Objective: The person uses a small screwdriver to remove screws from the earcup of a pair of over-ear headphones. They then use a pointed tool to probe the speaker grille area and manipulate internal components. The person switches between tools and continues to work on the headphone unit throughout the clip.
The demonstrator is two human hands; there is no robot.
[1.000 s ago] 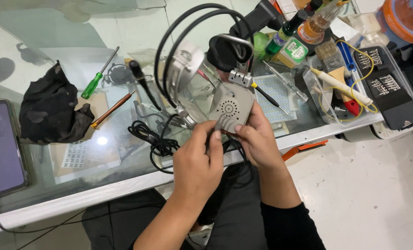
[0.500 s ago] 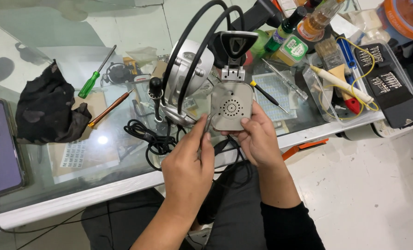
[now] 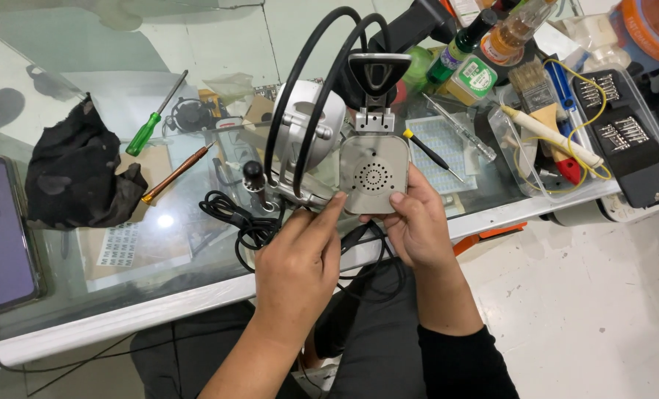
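Observation:
A grey device (image 3: 374, 174) with a square plate and a ring of small holes is upright over the glass table's front edge. Its round silver housing (image 3: 307, 129) sits to the left, and two thick black hoses (image 3: 311, 66) arch over it to a black triangular head (image 3: 377, 74). My right hand (image 3: 418, 222) grips the plate's lower right side, thumb on its face. My left hand (image 3: 296, 255) touches the plate's lower left corner with its fingertips. A tangled black cable (image 3: 237, 218) lies beside the left hand.
On the glass table (image 3: 122, 295) lie a black cloth (image 3: 74, 174), a green-handled screwdriver (image 3: 152, 122), an orange-tipped tool (image 3: 174, 174) and a tablet (image 3: 1, 236) at the left. Bottles (image 3: 484, 41), a brush (image 3: 540, 96), a clear tray (image 3: 529, 148) and a black bit case (image 3: 625, 140) crowd the right.
The device has been turned from a tilt to upright, plate facing me. My left hand slid from the plate's bottom to its lower left corner; the right hand kept its grip.

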